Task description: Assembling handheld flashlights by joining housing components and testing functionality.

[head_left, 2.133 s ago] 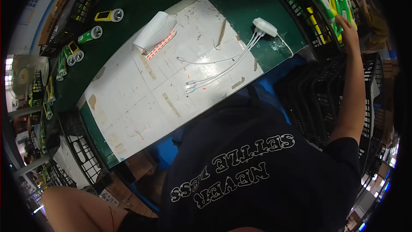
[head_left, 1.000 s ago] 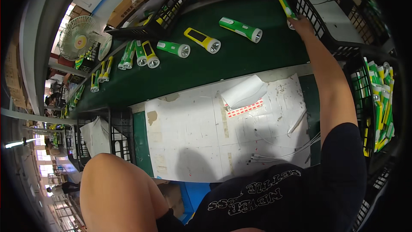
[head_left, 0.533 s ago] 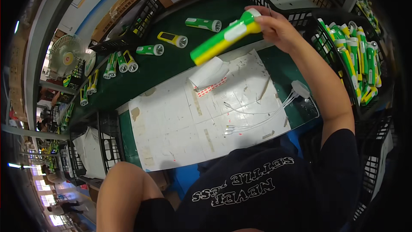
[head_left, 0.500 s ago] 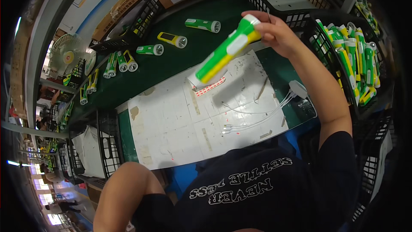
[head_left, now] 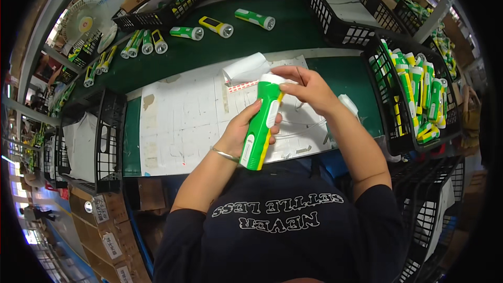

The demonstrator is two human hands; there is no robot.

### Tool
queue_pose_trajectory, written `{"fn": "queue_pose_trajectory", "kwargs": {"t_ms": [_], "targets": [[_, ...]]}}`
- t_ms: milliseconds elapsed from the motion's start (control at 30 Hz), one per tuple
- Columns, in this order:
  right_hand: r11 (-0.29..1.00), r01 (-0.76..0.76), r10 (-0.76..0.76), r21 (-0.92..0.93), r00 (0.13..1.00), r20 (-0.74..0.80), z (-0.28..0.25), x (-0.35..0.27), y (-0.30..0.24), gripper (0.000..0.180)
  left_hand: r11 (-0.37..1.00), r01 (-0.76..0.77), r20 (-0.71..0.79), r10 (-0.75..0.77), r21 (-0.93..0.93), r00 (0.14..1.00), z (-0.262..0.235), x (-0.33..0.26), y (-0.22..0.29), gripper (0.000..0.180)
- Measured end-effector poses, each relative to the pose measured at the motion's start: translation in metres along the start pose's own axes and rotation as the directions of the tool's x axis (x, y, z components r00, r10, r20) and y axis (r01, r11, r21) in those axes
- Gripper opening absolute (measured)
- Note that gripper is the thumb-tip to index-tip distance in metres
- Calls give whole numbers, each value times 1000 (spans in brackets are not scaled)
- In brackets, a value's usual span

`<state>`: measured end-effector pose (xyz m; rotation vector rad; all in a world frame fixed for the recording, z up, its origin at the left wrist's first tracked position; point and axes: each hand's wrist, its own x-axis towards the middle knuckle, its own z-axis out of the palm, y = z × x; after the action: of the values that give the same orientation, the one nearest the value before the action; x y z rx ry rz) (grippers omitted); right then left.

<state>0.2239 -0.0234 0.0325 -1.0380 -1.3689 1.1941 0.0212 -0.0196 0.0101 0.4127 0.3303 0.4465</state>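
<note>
In the head view, the person's left hand (head_left: 237,131) has come in since half a second ago, when only the right hand (head_left: 309,90) held the green-and-yellow flashlight (head_left: 260,135). The left thumb and fingers now wrap its body, while the right thumb and fingers pinch its white head at the far end. Two-handed support probably makes it steadier to turn or handle.

The flashlight is held in front of the shirt, over the near part of the white work sheet (head_left: 178,141), tilted with its tail near and slightly left. Its green face carries two pale oblong panels, the nearer one a slider-like switch; yellow runs down the right side. The lens is not visible.
</note>
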Motion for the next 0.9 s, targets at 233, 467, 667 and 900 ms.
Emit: {"fn": "queue_pose_trajectory", "kwargs": {"t_ms": [233,467,667,900], "targets": [[952,-299,292,-61,951,-98,2,-41,29,33,988,-144,-200,154,63,968,-32,15,-4,34],[943,-140,116,-301,989,-94,9,-59,36,28,986,-164,-230,166,29,959,-31,22,-9,34],[563,218,-285,-797,957,60,31,-55,15,11,922,-212,-242,297,324,924,-21,22,-2,32],[227,364,-370,-903,890,266,53,-53,29,13,734,-305,-164,491,607,855,-28,23,-17,33]]}}
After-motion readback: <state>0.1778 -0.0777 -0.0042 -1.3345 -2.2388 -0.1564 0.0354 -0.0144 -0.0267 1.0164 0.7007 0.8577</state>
